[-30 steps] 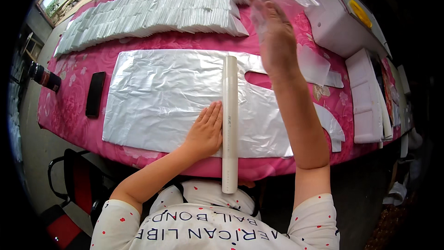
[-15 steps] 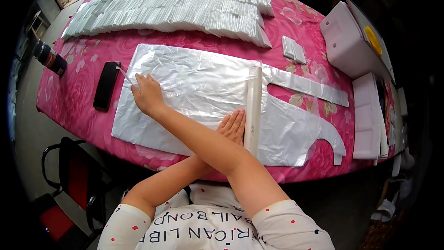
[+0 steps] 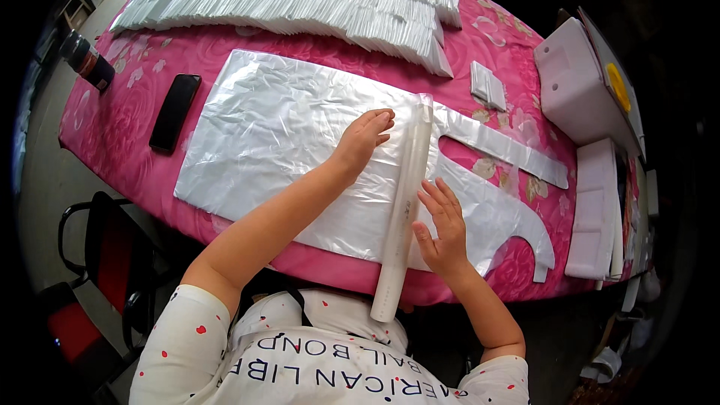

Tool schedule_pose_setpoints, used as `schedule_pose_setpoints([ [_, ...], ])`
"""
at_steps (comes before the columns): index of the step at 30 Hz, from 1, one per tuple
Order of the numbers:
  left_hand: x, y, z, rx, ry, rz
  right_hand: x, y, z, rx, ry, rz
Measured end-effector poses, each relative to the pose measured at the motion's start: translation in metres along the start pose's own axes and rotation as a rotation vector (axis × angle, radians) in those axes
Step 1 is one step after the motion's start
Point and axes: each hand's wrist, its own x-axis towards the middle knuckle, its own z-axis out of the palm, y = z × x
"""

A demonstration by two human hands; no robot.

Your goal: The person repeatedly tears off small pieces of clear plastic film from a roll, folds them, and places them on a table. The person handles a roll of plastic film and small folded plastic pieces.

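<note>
A pale cylindrical plastic tube (image 3: 403,211), likely stiff, light and best gripped mid-length, lies across silvery plastic sheeting (image 3: 281,127) on a pink-clothed bench (image 3: 105,139); right hand (image 3: 444,232) spread beside it, left hand (image 3: 363,139) curled, its hold unclear.

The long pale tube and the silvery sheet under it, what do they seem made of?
The tube looks like rigid, smooth plastic, slightly shiny: straight, with soft highlights. The sheet is probably thin glossy plastic film, given creases and bright reflections.
</note>
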Motion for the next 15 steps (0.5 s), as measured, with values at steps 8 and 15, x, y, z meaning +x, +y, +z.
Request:
schedule_pose_setpoints([
  [8,0.034,-0.011,0.013,-0.269,0.002,-0.326,-0.022,0.020,-0.010,-0.128,-0.313,-0.129],
  [15,0.004,0.026,-0.008,0.051,0.082,-0.267,0.012,0.009,0.025,-0.140,-0.384,-0.291],
])
